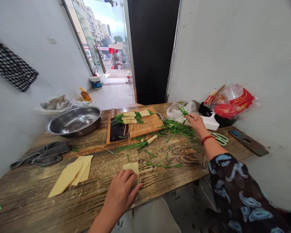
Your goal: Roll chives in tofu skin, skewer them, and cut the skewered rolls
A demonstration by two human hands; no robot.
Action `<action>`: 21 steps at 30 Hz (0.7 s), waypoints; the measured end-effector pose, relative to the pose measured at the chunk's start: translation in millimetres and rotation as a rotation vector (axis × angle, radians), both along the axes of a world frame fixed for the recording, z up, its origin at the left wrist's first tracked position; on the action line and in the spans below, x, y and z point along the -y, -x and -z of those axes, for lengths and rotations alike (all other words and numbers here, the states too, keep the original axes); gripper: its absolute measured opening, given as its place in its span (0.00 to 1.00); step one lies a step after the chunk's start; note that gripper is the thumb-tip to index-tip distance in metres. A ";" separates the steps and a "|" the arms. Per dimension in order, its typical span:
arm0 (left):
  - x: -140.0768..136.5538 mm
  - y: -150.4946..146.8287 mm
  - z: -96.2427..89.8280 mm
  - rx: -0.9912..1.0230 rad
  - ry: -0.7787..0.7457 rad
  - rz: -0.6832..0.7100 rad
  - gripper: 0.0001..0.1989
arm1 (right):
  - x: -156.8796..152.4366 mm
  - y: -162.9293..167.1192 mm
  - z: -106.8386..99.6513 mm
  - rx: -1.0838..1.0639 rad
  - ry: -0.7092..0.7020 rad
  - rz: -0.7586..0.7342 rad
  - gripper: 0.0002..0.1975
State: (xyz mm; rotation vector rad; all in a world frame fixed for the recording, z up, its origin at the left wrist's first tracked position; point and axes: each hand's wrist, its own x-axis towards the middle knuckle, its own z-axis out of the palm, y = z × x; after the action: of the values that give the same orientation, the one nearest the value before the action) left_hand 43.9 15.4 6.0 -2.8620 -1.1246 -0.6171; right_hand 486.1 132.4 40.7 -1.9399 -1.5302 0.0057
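White walls, worn wooden table. Left hand: loosely spread, fingers over tan sheet near table edge. Right hand: pinching green stalks above heap of greens. Step, apparently: picking out stalks; next move calls for carrying them to sheet.

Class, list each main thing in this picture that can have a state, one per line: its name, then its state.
Left hand: palm down on a yellow sheet
Right hand: closed around a green bunch
Spare sheets: overlapping, fanned
Loose greens: heaped, some scattered
Cutting board: lying flat
Wrapped rolls: skewered, lying on the board
Cleaver: lying flat, partly covered
Metal basin: upright
Dark cloth: crumpled
Scissors: lying flat, blades unclear
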 end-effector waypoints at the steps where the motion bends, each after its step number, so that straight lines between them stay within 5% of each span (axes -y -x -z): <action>1: 0.3 0.1 -0.3 -0.002 0.005 -0.002 0.08 | -1.5 4.3 -0.2 0.008 0.019 -0.011 0.21; 12: 2.0 0.5 -3.8 0.020 0.038 -0.006 0.06 | 0.5 37.9 33.7 0.208 0.347 0.042 0.08; 21: 2.5 0.2 -2.7 0.020 0.050 -0.019 0.06 | -4.6 21.3 12.8 0.146 0.261 0.089 0.09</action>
State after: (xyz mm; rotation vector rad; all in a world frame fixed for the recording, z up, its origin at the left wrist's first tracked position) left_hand 43.8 12.9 8.7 -2.8890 -1.1850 -0.6268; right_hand 464.8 137.0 28.0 -2.2564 -1.6009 0.0272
